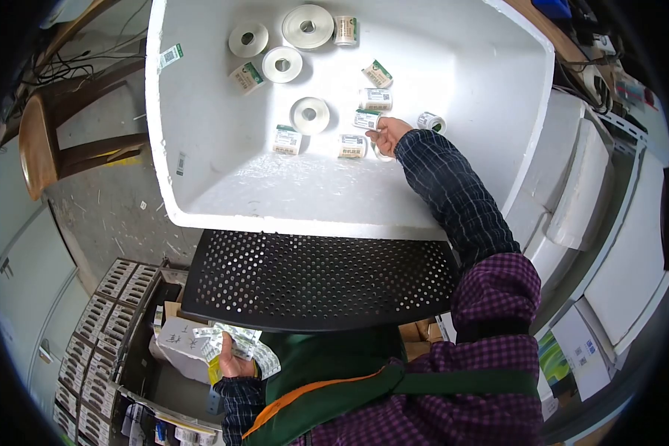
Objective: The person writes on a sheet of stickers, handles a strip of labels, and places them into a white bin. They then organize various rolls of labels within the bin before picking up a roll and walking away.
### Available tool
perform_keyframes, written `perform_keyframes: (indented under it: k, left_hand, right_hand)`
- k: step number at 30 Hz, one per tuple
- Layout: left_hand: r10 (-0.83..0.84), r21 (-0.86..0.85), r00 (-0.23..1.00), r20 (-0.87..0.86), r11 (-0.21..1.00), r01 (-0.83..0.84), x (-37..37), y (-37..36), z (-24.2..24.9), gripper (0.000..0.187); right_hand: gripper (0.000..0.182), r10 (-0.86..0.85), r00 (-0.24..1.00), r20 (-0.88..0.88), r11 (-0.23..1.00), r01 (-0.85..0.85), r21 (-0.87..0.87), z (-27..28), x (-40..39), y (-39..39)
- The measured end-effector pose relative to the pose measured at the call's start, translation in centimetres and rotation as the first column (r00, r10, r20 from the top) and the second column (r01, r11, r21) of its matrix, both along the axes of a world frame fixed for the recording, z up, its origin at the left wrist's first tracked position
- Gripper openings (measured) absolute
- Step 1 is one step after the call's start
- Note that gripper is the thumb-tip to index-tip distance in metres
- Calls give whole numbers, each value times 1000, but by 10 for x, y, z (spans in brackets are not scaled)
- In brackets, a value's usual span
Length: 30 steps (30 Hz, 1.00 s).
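Leftmost, a wooden chair stands on a grey, littered floor, with stacked patterned cartons lower down. The left hand holds printed label strips low, beside the dark green apron, its thumb over them; how the other fingers lie cannot be told.

A white foam box stands beyond a black perforated chair back, its smooth inside walls marked by two small stickers on the left. On its floor lie plain white rolls and printed label rolls, spaced loosely. The right hand reaches inside the box, thumb and fingers pinching the edge of a green-edged label roll near the others. Farther right, white boxes line the room's side.
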<state>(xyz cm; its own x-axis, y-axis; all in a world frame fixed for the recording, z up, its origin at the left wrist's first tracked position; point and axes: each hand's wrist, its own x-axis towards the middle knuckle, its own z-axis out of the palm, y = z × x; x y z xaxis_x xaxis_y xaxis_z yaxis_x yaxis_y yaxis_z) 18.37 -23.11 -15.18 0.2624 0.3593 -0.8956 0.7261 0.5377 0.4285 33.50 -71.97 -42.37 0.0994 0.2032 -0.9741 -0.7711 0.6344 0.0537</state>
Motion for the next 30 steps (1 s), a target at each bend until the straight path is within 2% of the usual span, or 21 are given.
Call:
perform_keyframes:
  k: [3, 9, 11, 12, 14, 15, 16, 18, 19, 21, 22, 23, 24, 26, 27, 29, 30]
  left_hand:
    - [-10, 3, 1000, -1, 1000, 10, 3, -2, 0, 38]
    - [-28, 2, 1000, -9, 1000, 28, 6, -5, -1, 38]
    - [-35, -11, 999, -7, 999, 35, 4, -1, -3, 38]
    - [-39, -22, 999, -2, 999, 39, 7, -2, -3, 38]
    - [-38, -39, 999, -1, 999, 38, 12, -8, 0, 38]
    - [-38, -58, 999, -4, 998, 38, 15, -10, 1, 38]
    - [-38, -55, 999, -1, 998, 38, 15, -9, 1, 38]
    - [-81, -75, 997, 15, 994, 82, 14, -4, 0, 39]
    - [-86, -82, 996, 9, 993, 86, 12, 1, -1, 39]
    - [-61, -15, 998, -21, 998, 60, 7, 7, -2, 40]
    - [-64, -28, 997, -31, 998, 63, 8, 4, -2, 40]
    - [-72, -38, 997, -23, 997, 71, 11, 1, -1, 41]
    - [-79, -45, 997, -13, 996, 78, 13, -2, -2, 41]
    - [-83, -54, 997, -6, 995, 82, 11, -2, -6, 41]
    - [-78, -91, 997, -6, 993, 78, 10, -1, -10, 42]
    - [-74, -130, 997, -9, 989, 72, 7, 2, -13, 42]
    - [-85, -129, 996, -7, 988, 84, 9, -1, -13, 43]
  right_hand:
    - [27, -23, 999, -45, 999, 21, -34, -2, -1, 1]
    - [26, 63, 998, -2, 994, -63, -93, 5, -1, 3]
    - [30, 277, 961, 6, 951, -273, -141, 5, -1, 8]
    - [30, 277, 961, 7, 952, -274, -140, 8, -1, 12]
    - [38, 558, 826, 83, 809, -518, -278, 16, 1, 19]
    - [44, 595, 799, 88, 781, -549, -298, 15, 2, 23]
    - [44, 595, 798, 91, 782, -549, -297, 16, 3, 24]
    - [44, 702, 703, 112, 680, -615, -399, 20, 3, 25]
    - [44, 699, 708, 103, 681, -614, -399, 24, 3, 19]
    - [35, 839, 538, 83, 453, -605, -655, 33, 0, -4]
    - [24, 885, 460, -72, 210, -531, -821, 38, -3, -17]
    - [20, 866, 431, -253, -35, -453, -891, 45, -7, -31]
    - [21, 827, 451, -335, -76, -500, -863, 62, -6, -42]
    - [27, 797, 284, -533, -347, -506, -789, 60, -17, -70]
    - [27, 794, 282, -539, -353, -507, -786, 60, -19, -74]
    - [31, 765, 132, -630, -392, -681, -619, 57, -23, -79]
    - [31, 764, 132, -632, -393, -681, -617, 52, -25, -79]
